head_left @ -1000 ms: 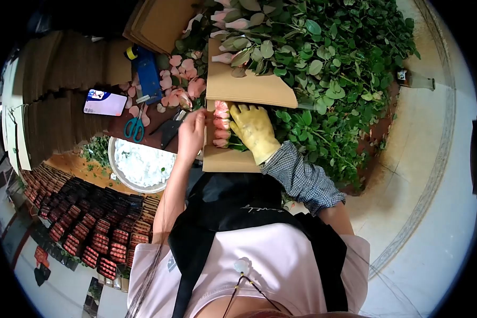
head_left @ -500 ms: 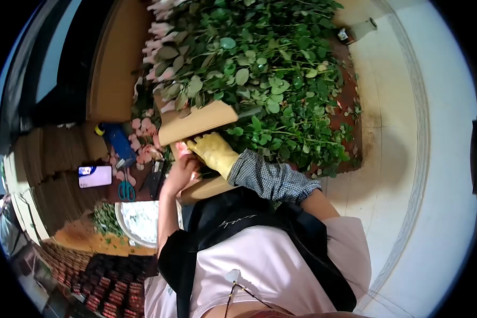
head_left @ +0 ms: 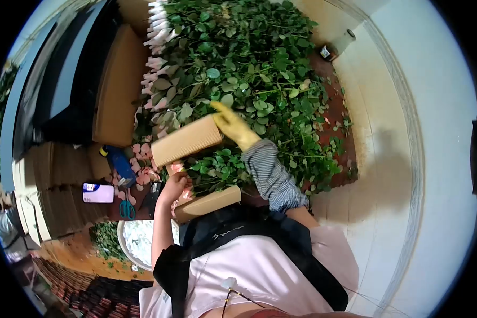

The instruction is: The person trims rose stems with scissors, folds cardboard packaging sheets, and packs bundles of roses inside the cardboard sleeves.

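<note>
My left hand (head_left: 178,186), bare, rests with curled fingers among pink rose heads (head_left: 185,196) on a piece of cardboard; what lies inside the fingers is hidden. My right hand (head_left: 235,127) wears a yellow rubber glove. Its fingers stretch out over the leaves, beside the right end of the raised corrugated cardboard flap (head_left: 188,142). A lower cardboard flap (head_left: 209,204) stands near my apron. Green leafy stems (head_left: 217,168) lie between the two flaps.
A large pile of leafy rose stems (head_left: 254,69) covers the table, heads in pale sleeves (head_left: 156,63) at left. Nearby are pink petals (head_left: 142,153), teal scissors (head_left: 127,208), a phone (head_left: 98,193), a blue tool (head_left: 119,165), stacked cardboard (head_left: 63,180), a white-lined basket (head_left: 140,241) and a bottle (head_left: 336,46).
My gloved right hand has moved up and away from my left hand, its fingers now extended. The cardboard flaps now stand apart, with leafy stems visible between them. The view has shifted slightly.
</note>
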### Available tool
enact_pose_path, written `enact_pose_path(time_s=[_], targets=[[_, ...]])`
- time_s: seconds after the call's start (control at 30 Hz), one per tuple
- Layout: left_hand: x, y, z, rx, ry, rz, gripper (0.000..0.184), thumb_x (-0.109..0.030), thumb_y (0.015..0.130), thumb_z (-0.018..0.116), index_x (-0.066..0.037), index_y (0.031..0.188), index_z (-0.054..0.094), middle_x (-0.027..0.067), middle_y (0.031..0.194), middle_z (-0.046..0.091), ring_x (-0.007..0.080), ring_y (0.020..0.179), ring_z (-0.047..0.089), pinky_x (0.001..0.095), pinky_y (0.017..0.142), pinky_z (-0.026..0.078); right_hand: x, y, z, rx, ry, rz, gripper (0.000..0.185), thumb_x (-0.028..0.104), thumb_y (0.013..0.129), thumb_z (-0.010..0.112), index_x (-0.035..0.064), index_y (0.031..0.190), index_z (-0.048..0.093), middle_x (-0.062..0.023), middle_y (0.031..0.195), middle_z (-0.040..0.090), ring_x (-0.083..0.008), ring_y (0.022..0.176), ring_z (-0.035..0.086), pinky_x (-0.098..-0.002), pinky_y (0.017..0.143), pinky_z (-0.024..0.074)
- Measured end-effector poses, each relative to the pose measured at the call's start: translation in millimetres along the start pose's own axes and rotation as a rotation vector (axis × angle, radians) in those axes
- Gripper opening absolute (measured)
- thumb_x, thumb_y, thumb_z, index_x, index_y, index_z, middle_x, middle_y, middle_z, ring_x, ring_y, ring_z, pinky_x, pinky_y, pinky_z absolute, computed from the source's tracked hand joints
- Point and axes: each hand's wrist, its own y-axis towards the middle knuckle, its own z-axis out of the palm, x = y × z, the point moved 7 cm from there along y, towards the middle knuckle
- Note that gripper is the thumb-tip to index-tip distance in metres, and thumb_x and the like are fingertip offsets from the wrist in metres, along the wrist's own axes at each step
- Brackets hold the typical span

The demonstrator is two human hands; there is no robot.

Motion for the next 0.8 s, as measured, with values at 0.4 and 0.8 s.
enact_pose_path(time_s=[0.4, 0.8], targets=[[-7, 3, 7, -0.076, 0.280, 0.287, 0.031, -0.018, 0.094, 0.057, 0.004, 0.114, 0.063, 0.0160, 0.101, 0.070, 0.0239, 0.091, 0.066, 0.0372, 0.081, 0.053, 51, -73, 71, 0.830, -0.130, -0.011, 0.048, 0.026, 0.106, 0.049, 0.0037, 0.148, 0.041, -0.0121, 0.146, 0.051, -0.0199, 0.136, 0.045, -0.0349, 0.113, 0.0356], [-41, -142, -195, -1.045, 0.512, 0.219, 0.025, -0.014, 0.088, 0.060, 0.000, 0.107, 0.067, 0.0207, 0.105, 0.068, 0.0358, 0.095, 0.067, 0.0432, 0.083, 0.052, -68, -86, 144, 0.736, -1.498, -0.467, 0.078, 0.039, 0.092, 0.061, 0.0083, 0.155, 0.027, -0.0130, 0.159, 0.031, -0.0306, 0.147, 0.028, -0.0446, 0.120, 0.0221]])
